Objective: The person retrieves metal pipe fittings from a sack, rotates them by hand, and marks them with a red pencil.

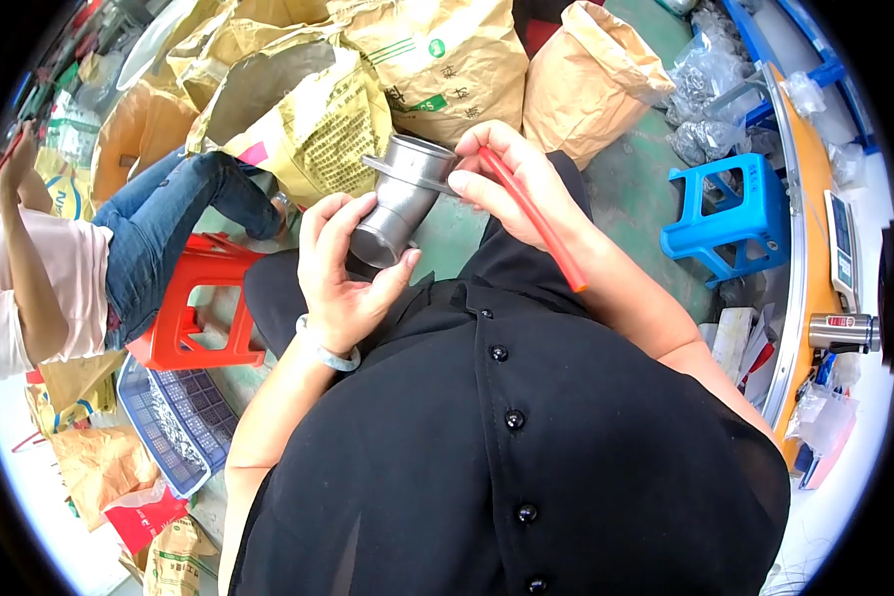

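Note:
A grey, short bent pipe fitting with a flange and side lugs is held up in front of my body. My left hand grips its lower end, thumb on one side and fingers on the other. In my right hand lies a slim red rod-shaped tool, its long end pointing back along my wrist. The thumb and fingers of that hand are at the fitting's flange. Whatever tip the red tool has is hidden by my fingers.
Large paper sacks stand ahead. A co-worker sits at left on a red stool, beside a blue-grey basket. To the right are a blue stool and a table holding a scale and a steel flask.

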`<state>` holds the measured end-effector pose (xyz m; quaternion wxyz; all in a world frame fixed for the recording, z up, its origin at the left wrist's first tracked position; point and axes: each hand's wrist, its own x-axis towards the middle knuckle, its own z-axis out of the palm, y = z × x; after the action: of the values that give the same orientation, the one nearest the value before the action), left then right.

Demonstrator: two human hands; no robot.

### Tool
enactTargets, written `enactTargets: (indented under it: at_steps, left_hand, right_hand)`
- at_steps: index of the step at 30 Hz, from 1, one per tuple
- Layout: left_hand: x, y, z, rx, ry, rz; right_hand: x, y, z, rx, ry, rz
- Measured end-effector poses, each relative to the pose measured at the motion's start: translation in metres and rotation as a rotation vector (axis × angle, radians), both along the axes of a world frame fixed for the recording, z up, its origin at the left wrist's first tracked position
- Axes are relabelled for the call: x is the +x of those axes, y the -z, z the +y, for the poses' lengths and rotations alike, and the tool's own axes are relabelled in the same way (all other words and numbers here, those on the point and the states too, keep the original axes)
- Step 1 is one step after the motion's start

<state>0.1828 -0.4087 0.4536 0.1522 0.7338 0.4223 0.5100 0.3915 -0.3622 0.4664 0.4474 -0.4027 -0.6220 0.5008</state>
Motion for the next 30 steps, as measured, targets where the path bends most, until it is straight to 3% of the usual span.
enactTargets:
  at_steps: [1, 10, 13, 17, 23, 30]
  left_hand:
    - [0.000, -0.001, 0.000, 0.002, 0.000, 0.012]
    - [0.006, -0.014, -0.006, 0.046, 0.005, 0.133]
    - [0.008, -0.016, -0.008, 0.037, 0.013, 0.141]
    - [0.009, -0.017, -0.010, 0.032, 0.012, 0.166]
    - [0.010, -0.020, -0.011, 0.006, 0.014, 0.170]
    - [0.011, -0.021, -0.011, 0.013, 0.012, 0.179]
  right_hand:
    - [0.000, 0.001, 0.001, 0.067, 0.025, -0.079]
    - [-0.009, -0.010, 0.000, 0.105, 0.015, 0.129]
    - [-0.010, -0.012, 0.001, 0.062, -0.016, 0.051]
    - [-0.011, -0.013, -0.002, -0.122, -0.082, 0.147]
    - [-0.010, -0.010, 0.001, -0.204, -0.138, 0.280]
    - [-0.010, -0.006, 0.002, -0.220, -0.147, 0.262]
